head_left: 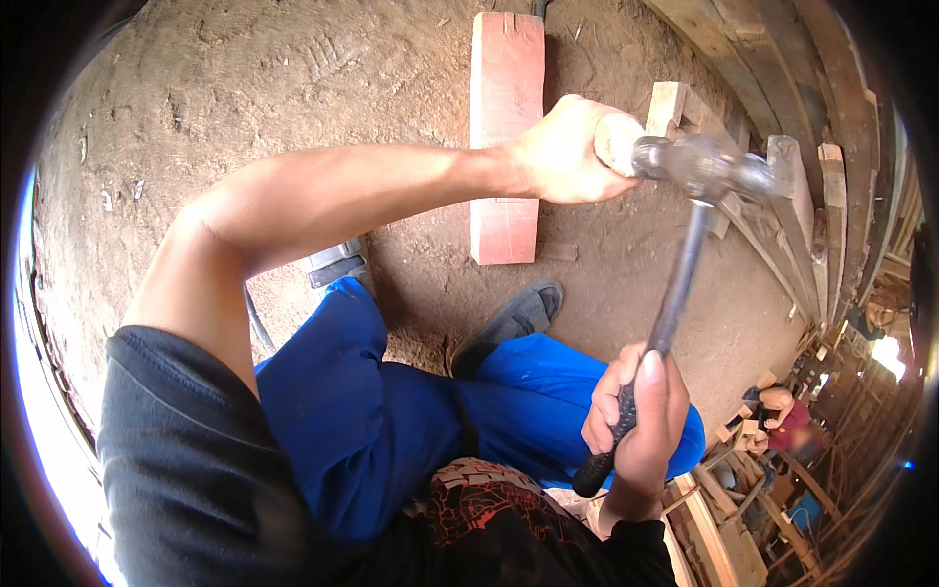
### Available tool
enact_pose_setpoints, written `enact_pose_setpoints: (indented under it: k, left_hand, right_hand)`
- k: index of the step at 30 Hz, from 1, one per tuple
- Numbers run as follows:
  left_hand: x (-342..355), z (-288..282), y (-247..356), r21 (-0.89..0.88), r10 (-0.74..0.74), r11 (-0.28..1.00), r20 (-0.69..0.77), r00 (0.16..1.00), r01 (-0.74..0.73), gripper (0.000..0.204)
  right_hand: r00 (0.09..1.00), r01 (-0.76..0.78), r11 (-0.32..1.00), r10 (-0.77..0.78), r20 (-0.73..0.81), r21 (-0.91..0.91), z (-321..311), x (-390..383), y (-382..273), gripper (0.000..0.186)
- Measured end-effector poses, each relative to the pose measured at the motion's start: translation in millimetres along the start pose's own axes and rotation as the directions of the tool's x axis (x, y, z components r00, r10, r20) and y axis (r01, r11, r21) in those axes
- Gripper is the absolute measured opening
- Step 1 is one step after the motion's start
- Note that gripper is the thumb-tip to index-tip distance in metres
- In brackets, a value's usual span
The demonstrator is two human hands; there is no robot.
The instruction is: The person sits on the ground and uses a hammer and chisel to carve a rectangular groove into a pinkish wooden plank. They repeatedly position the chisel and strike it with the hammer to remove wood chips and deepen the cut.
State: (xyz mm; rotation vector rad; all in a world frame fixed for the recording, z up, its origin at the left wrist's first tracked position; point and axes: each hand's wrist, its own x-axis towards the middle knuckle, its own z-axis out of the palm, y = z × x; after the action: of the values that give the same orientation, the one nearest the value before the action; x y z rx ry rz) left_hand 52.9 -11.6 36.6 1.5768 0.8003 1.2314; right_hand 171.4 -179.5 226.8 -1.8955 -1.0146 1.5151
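Observation:
My left hand [565, 149] is closed around a pale wooden piece [615, 144] whose rounded end shows beyond the fingers; the rest is hidden in the fist. In my right hand [645, 411] is a hammer [682, 272], gripped by its black textured handle. Its metal head, slightly blurred, is up at the rounded end of the wooden piece; whether they touch I cannot tell. Beneath my left hand and wrist a thick reddish timber block [506, 83] lies lengthwise on the ground.
Bare earth floor [391, 88] surrounds the block. To the right, upright timber pieces [790, 181] lean by long planks [763, 59]. Another person [787, 421] sits among wood offcuts at the lower right. My sandalled foot [518, 318] rests close to the block's near end.

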Motion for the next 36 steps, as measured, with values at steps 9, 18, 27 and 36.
enact_pose_setpoints:
  k: [9, 18, 27, 36]
  left_hand:
    - [2.7, 5.5, -2.2, -0.013, 0.027, 1.000, 0.032, 0.999, -0.027, 0.024]
    - [2.7, 6.7, -0.6, 0.054, 0.040, 0.998, 0.056, 0.998, -0.043, 0.022]
    - [3.1, 5.5, -1.4, 0.065, 0.066, 0.995, 0.065, 0.996, -0.070, 0.019]
    - [1.8, 5.9, -0.3, 0.042, 0.027, 0.999, 0.107, 0.994, -0.031, 0.022]
  right_hand:
    - [0.948, 0.286, 0.943, -0.253, -0.192, 0.169, 4.4, -13.1, 3.3, 0.030]
    - [0.904, 0.390, 0.899, -0.333, -0.268, 0.199, 19.3, -10.9, -3.4, 0.033]
    - [0.852, 0.429, 0.887, -0.336, -0.403, 0.169, 36.3, -11.5, 4.6, 0.030]
    - [0.896, 0.254, 0.672, -0.434, 0.092, 0.695, -15.7, -6.6, 24.2, 0.022]
